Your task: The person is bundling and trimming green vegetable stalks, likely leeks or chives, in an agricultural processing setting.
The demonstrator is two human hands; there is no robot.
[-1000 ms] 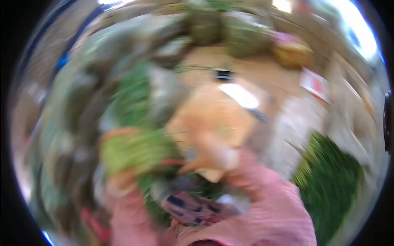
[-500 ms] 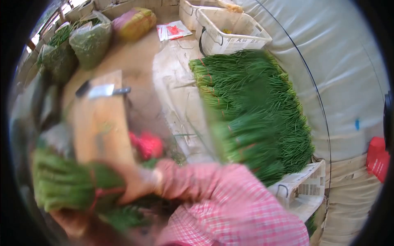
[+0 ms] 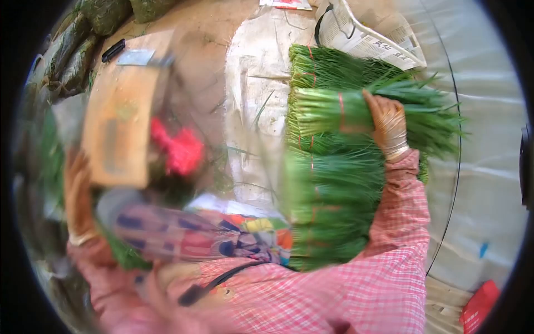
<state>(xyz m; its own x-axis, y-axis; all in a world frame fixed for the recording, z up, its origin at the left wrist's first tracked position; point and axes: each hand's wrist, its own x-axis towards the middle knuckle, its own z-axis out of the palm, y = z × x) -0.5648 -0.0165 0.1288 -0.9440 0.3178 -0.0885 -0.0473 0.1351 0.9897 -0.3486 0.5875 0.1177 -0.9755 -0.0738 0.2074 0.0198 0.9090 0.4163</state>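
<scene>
My right hand [image 3: 387,119], in a thin translucent glove, is closed round a bunch of garlic chives [image 3: 317,106] tied with a red band. The bunch lies level over the pile of chive bundles [image 3: 339,172], pale stems to the left and green leaves to the right. Gloved too, my left hand [image 3: 79,192] is at the left beside the near end of a wooden board [image 3: 119,117], its fingers smeared by motion. A cleaver [image 3: 136,57] rests on the board's far end.
Beyond the pile stands a white plastic crate [image 3: 364,39]. A pale sheet [image 3: 250,106] covers the ground left of the pile. Pink-red material [image 3: 181,149] lies right of the board. Filled bags [image 3: 105,14] stand at the far left; a red packet [image 3: 479,306] lies at lower right.
The chive bunch has moved from the lower left to over the pile on the right, in my right hand. My left hand is now apart from it. The view has shifted.
</scene>
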